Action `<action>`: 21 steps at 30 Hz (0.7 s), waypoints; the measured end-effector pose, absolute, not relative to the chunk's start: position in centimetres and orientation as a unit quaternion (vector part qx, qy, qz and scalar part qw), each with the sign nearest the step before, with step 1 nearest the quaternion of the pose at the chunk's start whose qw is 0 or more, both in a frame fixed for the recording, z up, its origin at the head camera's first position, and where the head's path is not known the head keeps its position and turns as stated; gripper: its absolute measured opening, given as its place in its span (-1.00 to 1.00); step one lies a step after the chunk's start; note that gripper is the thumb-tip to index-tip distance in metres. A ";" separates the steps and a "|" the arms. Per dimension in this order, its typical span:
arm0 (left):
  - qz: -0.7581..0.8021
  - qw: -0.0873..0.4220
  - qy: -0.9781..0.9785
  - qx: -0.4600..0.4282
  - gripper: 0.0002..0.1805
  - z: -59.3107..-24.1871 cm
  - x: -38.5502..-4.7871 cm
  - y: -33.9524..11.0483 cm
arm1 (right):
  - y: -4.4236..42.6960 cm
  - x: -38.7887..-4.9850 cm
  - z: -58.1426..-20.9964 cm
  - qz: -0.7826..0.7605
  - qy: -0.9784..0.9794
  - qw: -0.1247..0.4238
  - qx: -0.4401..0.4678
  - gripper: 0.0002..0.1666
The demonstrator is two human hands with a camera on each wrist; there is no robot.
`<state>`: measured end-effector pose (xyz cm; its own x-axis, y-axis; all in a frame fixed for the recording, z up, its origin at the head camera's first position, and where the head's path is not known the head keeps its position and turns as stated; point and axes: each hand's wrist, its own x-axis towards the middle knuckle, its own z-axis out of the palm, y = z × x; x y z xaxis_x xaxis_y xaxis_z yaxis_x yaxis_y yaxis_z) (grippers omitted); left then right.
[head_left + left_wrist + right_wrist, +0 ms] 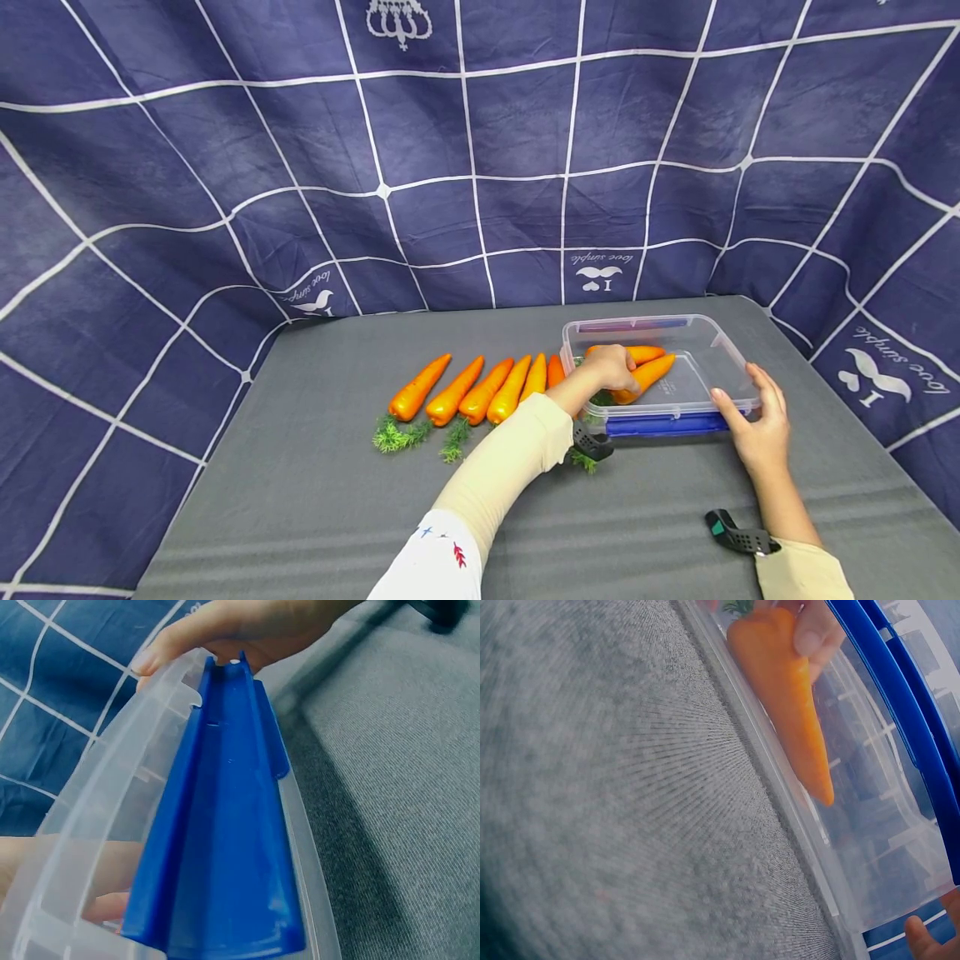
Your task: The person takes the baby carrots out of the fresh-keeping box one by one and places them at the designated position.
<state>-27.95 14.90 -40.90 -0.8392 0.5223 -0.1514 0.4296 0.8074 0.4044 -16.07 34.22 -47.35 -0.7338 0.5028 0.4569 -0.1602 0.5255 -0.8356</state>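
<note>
A clear plastic box (705, 367) with a blue clasp (225, 825) along its front stands on the grey table. My left hand (615, 368) reaches inside the box and grips an orange carrot (784, 697) near its leafy top. Behind it in the box lies another carrot (647, 353), partly covered by the hand. At the front right corner, my right hand (763, 421) holds the box, thumb at the front rim and fingers along the right side. Through the wall, the left wrist view shows part of the left hand's fingers (112, 904).
Left of the box, several carrots (420, 387) lie in a row, tips away from me and green tops (397, 435) towards me. My left forearm crosses over part of the row. A blue checked cloth (517, 217) hangs behind the table (330, 467) and along its sides.
</note>
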 end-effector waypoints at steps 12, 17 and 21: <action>0.172 0.104 0.950 0.239 -0.70 -41.2 -28.0 15.0 | 34.2 -16.0 -47.4 0.472 -0.803 0.349 -0.108 -0.26; 0.184 0.098 0.950 0.234 -0.70 -41.1 -28.0 14.9 | 34.2 -16.0 -47.4 0.471 -0.802 0.351 -0.107 -0.26; 0.199 0.096 0.947 0.234 -0.67 -41.0 -28.0 14.7 | 34.2 -16.1 -47.4 0.474 -0.800 0.352 -0.105 -0.26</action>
